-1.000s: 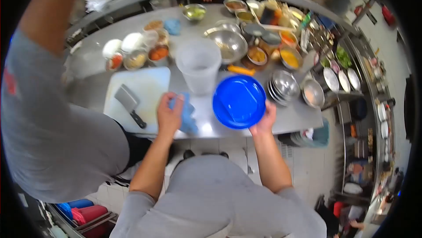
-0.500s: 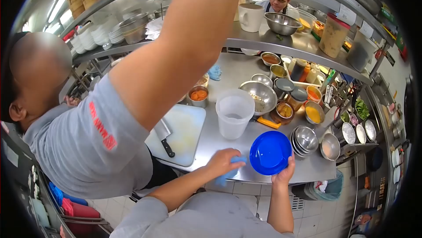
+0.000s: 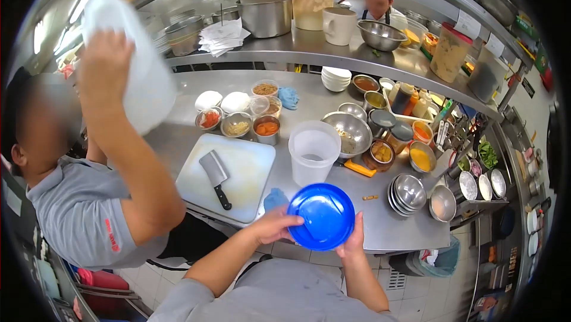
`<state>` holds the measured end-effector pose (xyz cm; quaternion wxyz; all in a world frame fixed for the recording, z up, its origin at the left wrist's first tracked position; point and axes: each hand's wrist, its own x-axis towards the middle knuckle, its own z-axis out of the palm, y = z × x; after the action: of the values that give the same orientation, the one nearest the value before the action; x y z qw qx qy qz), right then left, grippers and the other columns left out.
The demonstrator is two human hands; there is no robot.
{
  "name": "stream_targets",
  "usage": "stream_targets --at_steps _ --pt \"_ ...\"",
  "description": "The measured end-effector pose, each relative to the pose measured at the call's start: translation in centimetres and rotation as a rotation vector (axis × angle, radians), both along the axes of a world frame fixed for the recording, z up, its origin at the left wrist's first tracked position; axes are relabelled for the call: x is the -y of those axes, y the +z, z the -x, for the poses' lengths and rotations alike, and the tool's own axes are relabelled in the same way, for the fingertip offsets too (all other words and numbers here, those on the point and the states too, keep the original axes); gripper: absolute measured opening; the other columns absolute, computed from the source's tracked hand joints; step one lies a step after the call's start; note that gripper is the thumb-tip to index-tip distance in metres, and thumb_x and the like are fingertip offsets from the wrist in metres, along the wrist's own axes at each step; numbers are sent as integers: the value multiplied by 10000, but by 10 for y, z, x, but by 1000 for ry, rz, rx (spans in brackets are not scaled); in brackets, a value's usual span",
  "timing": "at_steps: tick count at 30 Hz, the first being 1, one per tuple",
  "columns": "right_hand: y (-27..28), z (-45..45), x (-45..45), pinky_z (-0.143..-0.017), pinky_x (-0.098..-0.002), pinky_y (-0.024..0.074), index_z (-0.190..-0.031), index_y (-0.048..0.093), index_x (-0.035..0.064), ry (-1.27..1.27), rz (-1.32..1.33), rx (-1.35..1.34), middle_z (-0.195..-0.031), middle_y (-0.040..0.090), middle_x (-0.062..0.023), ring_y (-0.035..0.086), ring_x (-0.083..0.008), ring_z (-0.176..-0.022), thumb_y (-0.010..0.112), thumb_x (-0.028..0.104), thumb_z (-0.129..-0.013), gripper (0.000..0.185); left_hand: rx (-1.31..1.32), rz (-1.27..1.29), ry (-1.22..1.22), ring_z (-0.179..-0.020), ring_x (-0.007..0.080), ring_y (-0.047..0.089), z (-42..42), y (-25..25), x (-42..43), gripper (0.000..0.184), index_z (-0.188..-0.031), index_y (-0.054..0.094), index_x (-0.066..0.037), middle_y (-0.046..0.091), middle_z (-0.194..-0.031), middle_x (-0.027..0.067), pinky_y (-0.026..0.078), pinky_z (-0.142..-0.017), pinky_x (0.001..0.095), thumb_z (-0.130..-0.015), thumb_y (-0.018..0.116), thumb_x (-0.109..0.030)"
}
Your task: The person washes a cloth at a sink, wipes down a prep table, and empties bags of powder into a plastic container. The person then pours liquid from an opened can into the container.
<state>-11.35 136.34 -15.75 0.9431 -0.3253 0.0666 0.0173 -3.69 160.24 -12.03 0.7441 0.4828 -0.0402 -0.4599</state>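
A shallow blue plastic bowl (image 3: 321, 218) is held over the counter's front edge, its inside facing me. My right hand (image 3: 352, 237) grips its right rim, fingers underneath. On the other side my left hand (image 3: 275, 225) is closed on the left rim, thumb over the edge. A crumpled blue cloth (image 3: 275, 199) shows just behind my left hand; whether my fingers still hold it I cannot tell. Just beyond the bowl stands a tall translucent tub (image 3: 314, 155). To the left a cleaver (image 3: 215, 176) lies on a white cutting board (image 3: 184, 188).
A co-worker on the left raises a blurred white container (image 3: 134, 72). Stacked metal bowls (image 3: 409, 193) and a yellow-handled tool (image 3: 360, 168) lie to the right. Small ingredient bowls (image 3: 266, 127) stand behind the board. A steel shelf (image 3: 285, 55) spans the back; a lined bin (image 3: 437, 259) is below right.
The blue bowl has moved left, and my left hand has come onto its rim. The co-worker's arm has swung back left, uncovering the cutting board and ingredient bowls.
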Motion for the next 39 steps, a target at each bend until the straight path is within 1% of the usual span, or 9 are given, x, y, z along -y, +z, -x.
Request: stream_targets --at_steps 7,12,18,20,26,29,31,34,39 --pt "-21 14 37 -1000 -462 501 -1539 432 77 -55 336 96 -1348 618 -148 602 -259 -1172 314 793 -995 906 456 309 595 -920 199 711 -117 156 -15 420 -1312 572 -76 712 -1139 88 577 -654 350 -986 713 -301" --pt "-44 40 55 -918 -426 518 -1471 513 84 -151 328 -60 -1243 663 -117 632 -233 -1071 306 729 -1038 804 617 194 670 -829 224 730 -228 244 12 636 -1376 499 -62 710 -1122 117 578 -646 312 -958 737 -479" --pt "-85 106 74 -892 -420 518 -1432 556 102 -301 266 -87 -1192 683 -93 640 -215 -1041 348 701 -1047 742 903 -315 893 -892 276 728 -263 223 23 1063 -1578 275 39 673 -1159 214 603 -774 401 -893 745 -623" --pt "-99 136 79 -879 -426 520 -1427 562 114 -440 232 -193 -1189 677 -88 638 -212 -1023 380 722 -1028 750 1540 -545 1085 -1064 304 655 -281 197 12 1016 -1550 336 42 625 -1180 241 547 -909 447 -894 748 -615" --pt "-129 211 75 -828 -403 496 -1421 565 128 -664 227 -423 -1183 658 -72 600 -201 -986 423 743 -1000 759 2295 -632 991 -1072 326 593 -244 265 12 450 -1180 723 -69 653 -1118 137 483 -948 443 -862 828 -371" --pt "-134 220 66 -827 -397 491 -1421 563 126 -747 195 -471 -1173 653 -66 590 -200 -994 423 720 -1012 734 2322 -692 966 -1132 370 650 -304 318 14 315 -1010 793 -51 732 -1150 194 489 -997 449 -943 714 -349" --pt "-137 222 63 -829 -398 488 -1424 561 124 -798 170 -481 -1168 649 -65 587 -203 -999 428 719 -1010 737 1910 -979 757 -1268 393 598 -354 358 18 441 -1167 765 -61 674 -1328 226 450 -1080 450 -994 592 -428" --pt "-140 217 51 -845 -395 482 -1427 558 117 -853 149 -469 -1172 644 -69 582 -205 -1010 423 693 -1024 716 1923 -1402 470 -1327 384 587 -452 391 13 690 -1471 546 -55 615 -1424 228 466 -1091 470 -1046 375 -572" --pt "-127 241 26 -858 -379 496 -1382 596 120 -954 137 -457 -1159 670 -54 599 -172 -994 436 628 -1048 629 1820 -1641 350 -1356 403 555 -594 398 -17 634 -1443 566 -24 591 -1445 241 451 -1113 475 -1038 373 -472"
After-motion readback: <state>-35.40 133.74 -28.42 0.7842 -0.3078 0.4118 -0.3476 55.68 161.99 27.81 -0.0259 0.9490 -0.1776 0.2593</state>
